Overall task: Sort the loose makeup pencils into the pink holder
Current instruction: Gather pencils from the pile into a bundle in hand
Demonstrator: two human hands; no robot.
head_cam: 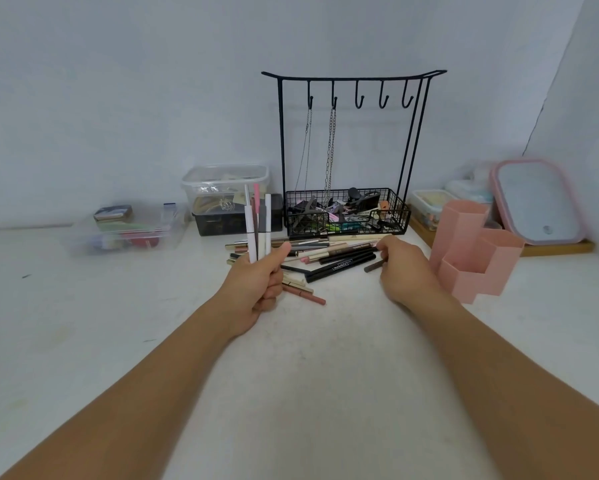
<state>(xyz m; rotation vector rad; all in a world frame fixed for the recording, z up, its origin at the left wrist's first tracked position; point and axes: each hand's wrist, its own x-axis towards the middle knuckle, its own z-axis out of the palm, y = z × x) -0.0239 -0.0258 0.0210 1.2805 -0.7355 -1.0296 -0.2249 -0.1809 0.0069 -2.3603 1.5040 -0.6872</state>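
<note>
A heap of loose makeup pencils (329,254) lies on the white table in front of the wire rack. My left hand (260,285) grips an upright bundle of several pencils (258,223), white, pink and brown. My right hand (403,268) pinches a short dark grey pencil (374,267) at the right edge of the heap. The pink holder (478,251), made of hexagonal cups, stands just right of my right hand, and its visible cups look empty.
A black wire jewelry rack (346,216) with hanging chains stands behind the heap. Clear plastic boxes (225,188) (124,230) sit at the back left. A pink-rimmed mirror (537,202) on a wooden tray leans at the back right.
</note>
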